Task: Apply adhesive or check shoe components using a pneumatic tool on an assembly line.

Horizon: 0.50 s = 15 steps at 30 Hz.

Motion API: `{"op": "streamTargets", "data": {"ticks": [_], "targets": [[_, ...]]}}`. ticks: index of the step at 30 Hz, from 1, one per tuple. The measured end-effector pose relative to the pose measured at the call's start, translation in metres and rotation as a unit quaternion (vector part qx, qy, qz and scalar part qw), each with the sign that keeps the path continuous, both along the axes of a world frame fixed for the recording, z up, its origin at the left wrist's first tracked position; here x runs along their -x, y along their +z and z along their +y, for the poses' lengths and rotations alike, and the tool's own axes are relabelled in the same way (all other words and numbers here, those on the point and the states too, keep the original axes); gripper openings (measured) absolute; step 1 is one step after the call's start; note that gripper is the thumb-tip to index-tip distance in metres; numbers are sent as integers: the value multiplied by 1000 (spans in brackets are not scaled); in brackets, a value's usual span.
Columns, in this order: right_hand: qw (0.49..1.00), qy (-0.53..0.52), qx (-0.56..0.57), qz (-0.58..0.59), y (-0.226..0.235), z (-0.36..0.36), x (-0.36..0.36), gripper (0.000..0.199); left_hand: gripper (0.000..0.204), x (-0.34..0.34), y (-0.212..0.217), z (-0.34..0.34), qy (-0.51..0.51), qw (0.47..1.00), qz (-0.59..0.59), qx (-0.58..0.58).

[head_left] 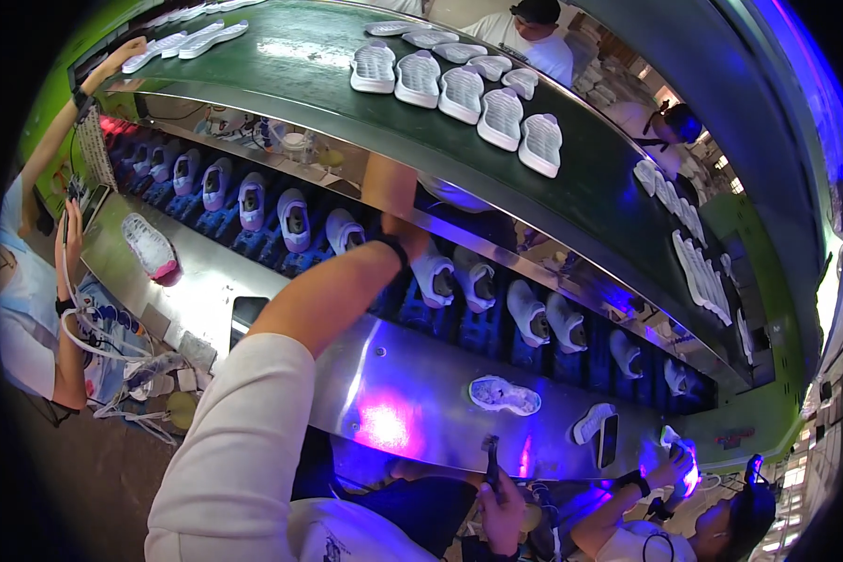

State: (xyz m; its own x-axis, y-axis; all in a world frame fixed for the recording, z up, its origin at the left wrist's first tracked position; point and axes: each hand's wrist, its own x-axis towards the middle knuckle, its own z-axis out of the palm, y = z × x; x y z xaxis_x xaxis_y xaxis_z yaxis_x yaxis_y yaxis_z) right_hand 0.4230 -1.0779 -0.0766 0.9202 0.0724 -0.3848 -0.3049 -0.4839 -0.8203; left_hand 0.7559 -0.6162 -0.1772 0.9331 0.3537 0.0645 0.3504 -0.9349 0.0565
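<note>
Head view: at the far left I see a pink-ended sole [148, 245] lying on the steel ledge [445, 361]. Right of it, the left hand [408, 234] reaches into the lower belt's line of shoes, just beside a white shoe [433, 273]; its fingers are hidden from me, so I can't tell if they are apart or clamped on anything. Beyond, on the green belt [318, 98], 5 large soles [461, 94] stand in a row. Near me, the right hand [502, 513] has its fingers clamped on a brush [492, 454], raised clear of the ledge. The near sole [504, 395] lies just beyond it on the ledge, joined to no shoe. Farther right, a small sole [592, 423] lies by a phone [608, 441].

I judge the work partway: brush in hand and near sole set out, but sole and shoe not yet joined. I can't tell whether either is coated.
</note>
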Motion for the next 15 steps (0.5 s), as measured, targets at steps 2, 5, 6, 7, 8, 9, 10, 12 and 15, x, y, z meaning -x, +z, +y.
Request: {"op": "streamTargets", "data": {"ticks": [2,5,6,7,8,9,10,12,15], "targets": [[999,-5,27,-25,16,8,-3,43,40,-10,8,-54,-34,997,-73,14],[998,-34,-51,-1,-2,-7,-10,44,42,2,22,-113,23,986,-15,165],[998,-33,-53,-4,-3,-10,-12,44,42,-1,20,-114,23,986,-19,164],[997,-21,-80,-11,-2,-8,-14,44,41,0,10,-106,53,986,30,156],[994,-10,-108,-15,-3,-8,-15,43,41,5,2,-99,82,982,81,147],[994,-18,-111,-13,-3,-13,-16,43,34,8,10,-99,69,988,86,112],[995,-12,-93,-25,-4,-17,-17,42,34,12,21,-98,62,989,89,105],[996,-13,-85,-35,-10,-24,-18,42,38,17,38,-95,49,979,98,169],[988,-30,-150,-6,-24,-30,-21,42,46,27,35,-79,85,983,71,148]]}}
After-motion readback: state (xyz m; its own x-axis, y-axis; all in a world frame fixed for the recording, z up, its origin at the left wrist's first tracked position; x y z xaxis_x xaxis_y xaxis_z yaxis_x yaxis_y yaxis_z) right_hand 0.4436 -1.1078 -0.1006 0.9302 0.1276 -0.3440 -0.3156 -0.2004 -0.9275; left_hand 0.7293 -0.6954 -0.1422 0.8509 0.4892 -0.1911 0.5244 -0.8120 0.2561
